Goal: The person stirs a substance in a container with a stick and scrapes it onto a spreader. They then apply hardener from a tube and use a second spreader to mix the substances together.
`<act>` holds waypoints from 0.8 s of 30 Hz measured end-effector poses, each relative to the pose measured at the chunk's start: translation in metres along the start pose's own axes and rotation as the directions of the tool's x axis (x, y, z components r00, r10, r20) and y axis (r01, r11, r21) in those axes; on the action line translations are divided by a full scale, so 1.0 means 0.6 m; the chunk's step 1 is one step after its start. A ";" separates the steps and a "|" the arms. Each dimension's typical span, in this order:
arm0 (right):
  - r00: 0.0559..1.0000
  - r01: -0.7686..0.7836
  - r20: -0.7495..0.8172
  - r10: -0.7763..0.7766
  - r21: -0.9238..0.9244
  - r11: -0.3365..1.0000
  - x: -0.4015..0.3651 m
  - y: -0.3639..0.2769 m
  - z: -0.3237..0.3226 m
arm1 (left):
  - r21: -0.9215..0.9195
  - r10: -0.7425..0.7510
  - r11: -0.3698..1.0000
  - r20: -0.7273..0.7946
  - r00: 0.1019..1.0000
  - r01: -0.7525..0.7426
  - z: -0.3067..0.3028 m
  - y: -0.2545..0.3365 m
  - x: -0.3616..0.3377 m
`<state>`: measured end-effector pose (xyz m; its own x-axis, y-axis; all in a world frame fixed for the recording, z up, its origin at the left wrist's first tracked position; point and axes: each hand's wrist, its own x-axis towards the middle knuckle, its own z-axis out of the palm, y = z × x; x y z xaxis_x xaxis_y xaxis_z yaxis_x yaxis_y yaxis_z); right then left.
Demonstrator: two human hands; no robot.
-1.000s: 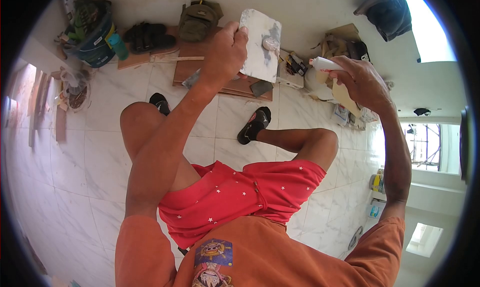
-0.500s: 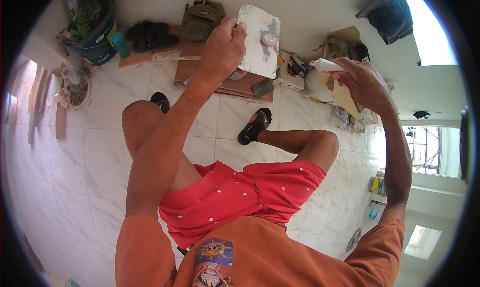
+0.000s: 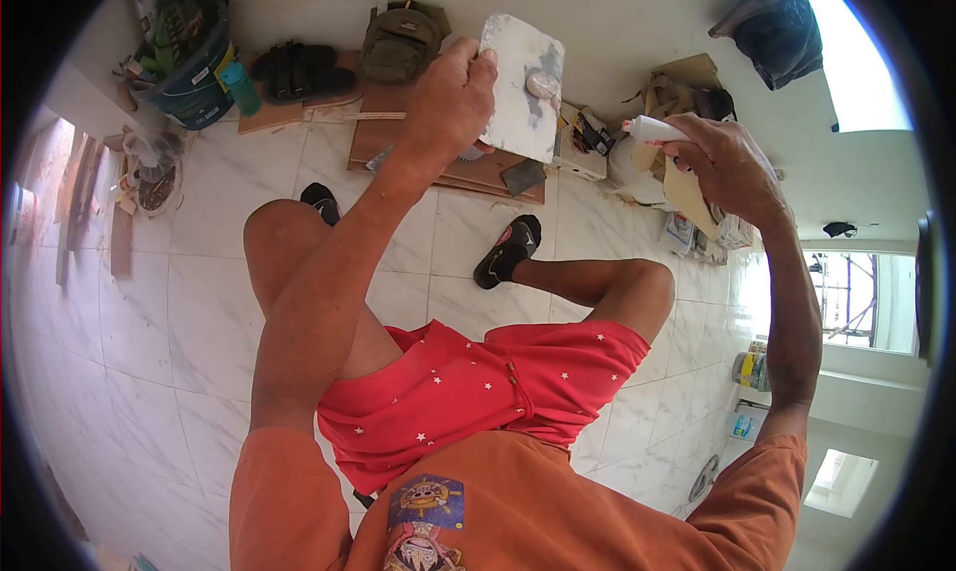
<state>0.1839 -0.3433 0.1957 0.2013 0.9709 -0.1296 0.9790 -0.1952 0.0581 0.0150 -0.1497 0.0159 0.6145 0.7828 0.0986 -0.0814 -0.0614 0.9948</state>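
Observation:
My left hand (image 3: 453,98) grips the left edge of a white rectangular board (image 3: 513,98), thumb over its face. Grey smears mark the board, and a lump of pale pinkish paste (image 3: 543,84) sits near its right side. To the right, my right hand (image 3: 732,168) is wrapped round a white squeeze tube (image 3: 657,131) with reddish marks. The tube's tip points left toward the board, a gap apart from it. My right palm and fingers hide the rear part of the tube.
Marble-look tiles (image 3: 249,322) cover the floor. By the wall are a dark bucket (image 3: 194,68), black sandals (image 3: 304,71), a green backpack (image 3: 401,41) and brown planks (image 3: 388,143). Cardboard and assorted items (image 3: 687,78) lie at right. A dark bag (image 3: 777,33) is at upper right.
My left hand and the board have shifted slightly right and down. The tube in my right hand has moved a little to the right. The lump of paste stays on the board.

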 end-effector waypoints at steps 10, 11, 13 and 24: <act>0.999 0.031 -0.026 -0.031 -0.007 0.999 0.002 0.007 0.003 | -0.139 0.014 0.990 0.216 0.976 0.016 0.041 -0.008 -0.038; 0.999 0.040 -0.034 -0.041 -0.025 0.999 0.003 0.006 0.004 | -0.133 -0.007 0.990 0.239 0.971 0.040 0.045 -0.008 -0.042; 0.997 0.069 -0.042 -0.070 -0.011 0.998 0.005 0.014 0.010 | -0.120 -0.050 0.989 0.284 0.957 0.087 0.052 -0.009 -0.048; 0.997 0.072 0.020 -0.072 -0.009 0.997 0.009 0.014 0.011 | -0.170 -0.046 0.980 0.334 0.941 0.108 0.056 -0.003 -0.056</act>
<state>0.1935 -0.3409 0.1889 0.1311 0.9794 -0.1536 0.9907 -0.1236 0.0571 0.0210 -0.1971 0.0115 0.8443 0.5330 0.0561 -0.1469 0.1296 0.9806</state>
